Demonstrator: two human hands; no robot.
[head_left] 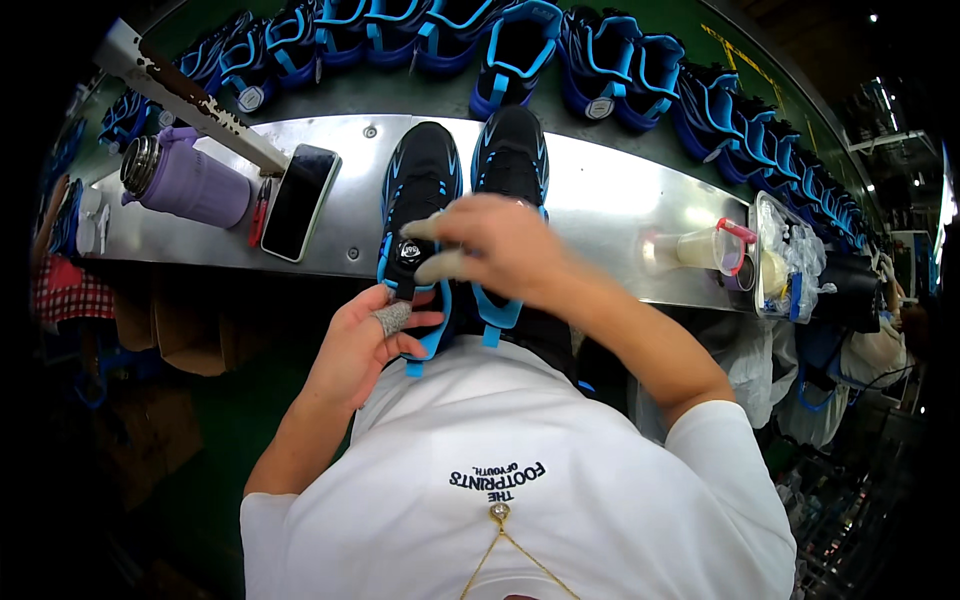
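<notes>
a person in a white tee (590, 450) w/ dark lettering works at a metal surface (610, 200), arms reaching fwd over it. beyond, black-&-blue shoes (520, 40) stand in a long curved row on a green bkgd surface (775, 75); a post (190, 100) w/ chipped paint slants in at upper left.

nearest the person, a pair sits side by side, toes pointing away: the left shoe (421, 165) & the right shoe (508, 150), both black w/ blue trim, toes on the metal, heel ends at its near edge by the person's waist. the left hand (355, 335) is at the rear of the left shoe, fingers bent & partly closed on its tongue & blue collar. the right hand (510, 245), motion-blurred, comes across the right shoe to the left one; its thumb & forefinger, in pale covers, stand parted near the dial; can't tell if they touch it.

at far right, a tray (762, 215) holds clear plastic bags (803, 255) etc.; at left, a purple flask (200, 180) leans beside a dark-screened phone (302, 203), w/ a red pen (260, 212) betw. them. a translucent cup (700, 248) is just left of the tray. smallest: a grey wrap (392, 318) on a left-hand finger; the round black dial (411, 251), on the left shoe's tongue; a pendant (500, 512) on a gold chain.
</notes>
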